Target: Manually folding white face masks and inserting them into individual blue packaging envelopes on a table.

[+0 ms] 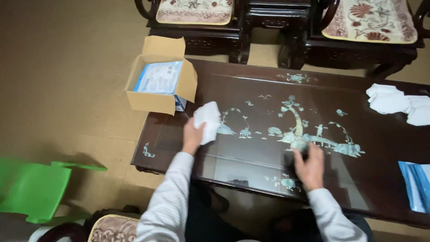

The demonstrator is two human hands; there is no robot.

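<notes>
My left hand (pixel 193 134) grips a white folded cloth-like piece (pixel 208 120) above the left part of a dark glossy table (pixel 376 148) with pale inlaid pictures of trees and birds. An open cardboard box (pixel 157 95) stands at the table's far left corner, just beyond that hand, and holds a pale blue and white packet (pixel 157 77). My right hand (pixel 309 166) rests palm down on the tabletop near the front edge, fingers spread, with nothing visibly in it.
A stack of white folded pieces (pixel 398 102) lies at the table's right end, and a blue packet (pixel 415 184) at the right front. Dark wooden chairs with patterned cushions (pixel 370 20) stand behind the table. A green plastic seat (pixel 33 188) is on the floor at left.
</notes>
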